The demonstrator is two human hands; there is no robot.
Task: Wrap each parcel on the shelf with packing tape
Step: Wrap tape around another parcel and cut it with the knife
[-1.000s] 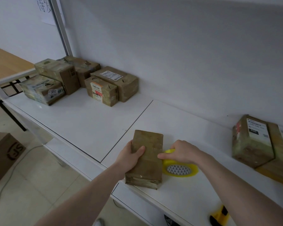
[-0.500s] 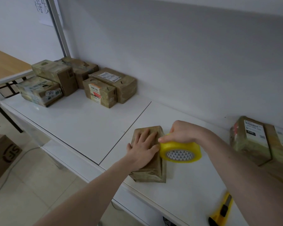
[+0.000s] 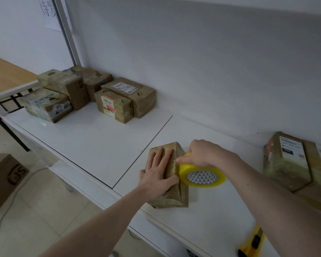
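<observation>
A small brown parcel [image 3: 175,196] lies near the front edge of the white shelf [image 3: 93,141]. My left hand [image 3: 158,173] lies flat on top of it, fingers straight, thumb against its right side. My right hand [image 3: 202,153] grips a yellow roll of packing tape [image 3: 202,178] from above, and the roll touches the parcel's right side just above the shelf. Several taped parcels [image 3: 117,105] stand at the back left. Two more parcels [image 3: 287,162] stand at the right edge.
A yellow utility knife [image 3: 252,244] lies on the shelf's front edge, under my right forearm. A brown cardboard box [image 3: 3,179] sits on the tiled floor at the left. A metal upright [image 3: 67,32] rises at the back left. A wooden table [image 3: 6,75] stands behind.
My left hand moved from the parcel's left side to lie flat on top. My right hand lifted the tape roll off the shelf against the parcel's right side.
</observation>
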